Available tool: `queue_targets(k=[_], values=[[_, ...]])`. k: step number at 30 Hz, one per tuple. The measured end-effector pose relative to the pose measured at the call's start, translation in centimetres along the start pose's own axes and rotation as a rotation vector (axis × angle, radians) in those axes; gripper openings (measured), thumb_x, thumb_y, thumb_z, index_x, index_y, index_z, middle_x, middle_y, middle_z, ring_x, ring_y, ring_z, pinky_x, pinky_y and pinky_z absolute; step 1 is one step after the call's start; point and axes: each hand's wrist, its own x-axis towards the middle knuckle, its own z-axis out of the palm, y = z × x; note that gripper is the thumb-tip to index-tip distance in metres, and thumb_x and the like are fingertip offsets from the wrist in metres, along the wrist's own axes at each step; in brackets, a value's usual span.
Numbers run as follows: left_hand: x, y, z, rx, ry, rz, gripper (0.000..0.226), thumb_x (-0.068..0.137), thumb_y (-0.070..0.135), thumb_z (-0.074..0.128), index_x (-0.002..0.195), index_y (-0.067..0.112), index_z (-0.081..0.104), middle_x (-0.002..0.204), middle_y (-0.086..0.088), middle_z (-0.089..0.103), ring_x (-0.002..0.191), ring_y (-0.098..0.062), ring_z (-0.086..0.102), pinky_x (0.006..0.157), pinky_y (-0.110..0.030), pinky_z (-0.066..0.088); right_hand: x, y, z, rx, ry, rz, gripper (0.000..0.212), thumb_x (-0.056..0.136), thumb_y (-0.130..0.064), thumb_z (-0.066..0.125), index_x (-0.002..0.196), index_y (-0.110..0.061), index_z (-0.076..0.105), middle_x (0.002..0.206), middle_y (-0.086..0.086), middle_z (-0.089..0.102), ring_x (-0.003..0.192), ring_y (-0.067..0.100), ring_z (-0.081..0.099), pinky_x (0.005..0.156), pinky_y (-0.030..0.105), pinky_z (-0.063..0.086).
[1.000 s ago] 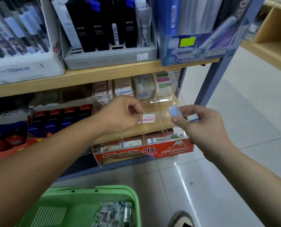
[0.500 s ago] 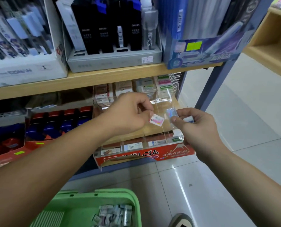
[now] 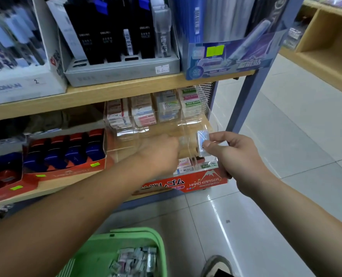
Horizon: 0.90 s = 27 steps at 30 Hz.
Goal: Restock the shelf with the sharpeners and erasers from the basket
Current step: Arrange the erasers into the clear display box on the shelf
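Note:
My left hand (image 3: 158, 154) reaches into the middle tier of the clear acrylic eraser display (image 3: 213, 124) on the lower shelf. Its fingertips are blurred behind a divider, and the pink-labelled eraser it carried is out of sight. My right hand (image 3: 234, 154) hovers at the display's right front corner and pinches a small blue-wrapped eraser (image 3: 202, 141) between thumb and fingers. Stacks of wrapped erasers (image 3: 144, 112) fill the display's back row. The green basket (image 3: 159, 244) sits on the floor below me, with several wrapped erasers (image 3: 136, 260) piled inside.
A red "Hard Eraser" box (image 3: 206, 179) sits under the display at the shelf's front edge. Red and blue items (image 3: 66, 150) fill a tray to the left. The upper wooden shelf (image 3: 126, 90) overhangs closely. A blue-grey upright post (image 3: 244, 102) stands on the right, and my shoe (image 3: 218, 264) beside the basket.
My left hand moved forward and down into the display, and the pink-labelled eraser it held is no longer visible. My right hand stayed near the display's right corner with the blue eraser.

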Motion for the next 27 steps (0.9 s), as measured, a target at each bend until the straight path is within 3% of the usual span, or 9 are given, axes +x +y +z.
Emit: queue_targets(k=[5,8,11,13,15,20,22,25,27], values=[[-0.1,-1.0,0.4,-0.236,-0.112,0.020,0.021,0.096,0.026,0.062,0.077,0.026,0.069,0.082,0.006,0.070,0.079,-0.017,0.066,0.070,-0.035,0.057,-0.2,-0.2,-0.1,-0.011,-0.015,0.002,0.006,0.098,-0.020,0.072,0.102,-0.017,0.075,0.081,0.003,0.075,0.047,0.011,0.068,0.036,0.017,0.041],[-0.9,-1.8,-0.3,-0.509,-0.042,0.006,0.017,0.100,0.025,0.062,0.098,0.028,0.078,0.107,0.010,0.075,0.096,-0.010,0.069,0.086,-0.036,0.059,-0.3,-0.4,0.0,-0.019,-0.042,0.006,0.007,0.099,-0.020,0.072,0.102,-0.015,0.074,0.066,-0.003,0.070,0.039,0.008,0.061,0.036,0.015,0.040],[-2.0,-1.8,-2.1,-0.981,0.071,-0.005,0.011,0.099,0.028,0.067,0.104,0.024,0.077,0.100,0.008,0.075,0.077,0.002,0.068,0.066,-0.017,0.050,-0.2,-0.5,0.6,-0.042,-0.090,-0.029,0.007,0.097,-0.023,0.073,0.101,-0.017,0.075,0.071,0.001,0.075,0.043,0.011,0.064,0.040,0.019,0.043],[-2.6,-1.6,-3.0,-1.122,0.006,-0.007,0.015,0.094,0.030,0.074,0.104,0.018,0.074,0.094,-0.001,0.077,0.074,-0.007,0.073,0.053,-0.019,0.048,-0.3,-0.3,1.2,-0.063,-0.133,-0.078,0.004,0.097,-0.023,0.074,0.097,-0.020,0.076,0.062,-0.002,0.070,0.038,0.010,0.053,0.040,0.019,0.039],[-2.7,-2.3,-3.2,-1.136,0.004,-0.015,0.019,0.093,0.026,0.076,0.105,0.013,0.069,0.094,-0.007,0.075,0.079,-0.016,0.077,0.051,-0.026,0.051,-0.5,-0.4,1.9,-0.053,-0.145,-0.099,0.005,0.098,-0.025,0.073,0.099,-0.022,0.077,0.066,-0.004,0.070,0.039,0.007,0.053,0.039,0.019,0.038],[-0.3,-5.6,-4.3,-0.968,0.099,-0.134,0.015,0.104,0.025,0.060,0.118,0.021,0.060,0.108,-0.004,0.067,0.083,-0.023,0.076,0.062,-0.037,0.063,0.4,-0.9,2.3,0.136,-0.100,0.061,0.020,0.102,-0.018,0.058,0.109,-0.028,0.074,0.114,0.001,0.073,0.068,0.021,0.068,0.053,0.027,0.050],[1.1,-6.1,-4.4,-0.808,0.100,-0.133,0.022,0.104,0.025,0.059,0.126,0.027,0.062,0.113,0.004,0.065,0.091,-0.022,0.072,0.073,-0.038,0.063,0.8,-1.0,2.3,0.176,-0.121,0.079,0.028,0.102,-0.013,0.053,0.116,-0.032,0.069,0.117,0.001,0.072,0.071,0.023,0.074,0.059,0.032,0.059],[3.3,-5.5,-3.7,-0.592,0.083,-0.054,0.030,0.102,0.017,0.059,0.128,0.029,0.066,0.117,0.010,0.062,0.106,-0.015,0.064,0.083,-0.026,0.051,1.3,-0.7,2.6,0.195,-0.126,0.067,0.041,0.101,-0.003,0.055,0.133,-0.028,0.061,0.111,0.001,0.078,0.091,0.030,0.078,0.077,0.052,0.066],[4.7,-4.9,-3.2,-0.560,0.094,-0.033,0.023,0.100,0.016,0.061,0.117,0.029,0.070,0.111,0.011,0.064,0.104,-0.013,0.063,0.087,-0.027,0.052,1.4,-0.6,2.8,0.204,-0.119,0.041,0.034,0.101,-0.003,0.062,0.129,-0.022,0.063,0.106,-0.001,0.080,0.092,0.024,0.079,0.075,0.047,0.066]])
